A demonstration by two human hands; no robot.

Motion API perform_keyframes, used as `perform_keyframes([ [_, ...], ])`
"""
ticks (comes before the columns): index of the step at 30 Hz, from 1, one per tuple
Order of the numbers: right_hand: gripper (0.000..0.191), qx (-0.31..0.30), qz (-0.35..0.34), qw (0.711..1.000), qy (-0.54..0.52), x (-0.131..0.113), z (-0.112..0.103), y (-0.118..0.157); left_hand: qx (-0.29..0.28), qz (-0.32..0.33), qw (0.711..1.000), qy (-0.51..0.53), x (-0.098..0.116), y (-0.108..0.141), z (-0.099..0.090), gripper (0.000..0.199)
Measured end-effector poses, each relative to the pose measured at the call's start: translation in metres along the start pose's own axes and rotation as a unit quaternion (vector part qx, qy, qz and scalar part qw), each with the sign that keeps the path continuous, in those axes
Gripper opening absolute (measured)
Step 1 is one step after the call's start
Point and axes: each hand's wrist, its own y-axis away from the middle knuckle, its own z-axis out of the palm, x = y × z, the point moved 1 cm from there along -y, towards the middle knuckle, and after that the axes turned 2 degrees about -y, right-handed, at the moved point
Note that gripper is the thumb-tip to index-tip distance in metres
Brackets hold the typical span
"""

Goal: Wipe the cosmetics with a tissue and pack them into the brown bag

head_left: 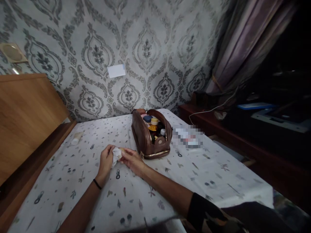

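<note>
Pinched in my left hand is a crumpled white wipe or cloth. My right hand meets it from the other side, fingers closed around a small pale yellowish item that presses against the wipe; its kind is too hidden to tell. Just beyond my right hand stands a brown leather toiletry bag, unzipped at the top. Inside it show an amber jar with a yellow lid, a dark blue lid and a white cap.
A beige tube is at the left on the patterned white sheet. Right of the bag lies a blurred-out object. A wooden headboard bounds the left, a dark red cabinet with a white cable the right.
</note>
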Motion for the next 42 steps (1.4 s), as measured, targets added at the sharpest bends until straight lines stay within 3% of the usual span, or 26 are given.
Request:
perform_keyframes([
  [6, 0.048, 0.043, -0.011, 0.999, -0.024, -0.001, -0.005, -0.003, -0.042, 0.021, 0.999, 0.005, 0.002, 0.003, 0.004, 0.043],
  [13, 0.045, 0.024, 0.004, 1.000, 0.003, -0.004, -0.007, -0.003, -0.079, 0.069, 0.994, -0.025, 0.007, 0.004, 0.003, 0.038],
  [27, 0.045, 0.008, 0.033, 0.999, -0.040, -0.003, -0.008, -0.002, -0.040, 0.070, 0.996, -0.038, 0.009, 0.007, 0.004, 0.037],
  [34, 0.042, -0.003, 0.063, 0.996, -0.059, -0.006, -0.008, 0.000, -0.014, 0.026, 1.000, 0.001, 0.006, 0.005, 0.005, 0.037],
  [42, 0.047, -0.021, 0.078, 0.996, -0.035, -0.006, -0.004, 0.003, -0.031, -0.057, 0.993, 0.100, -0.006, 0.002, 0.003, 0.042],
])
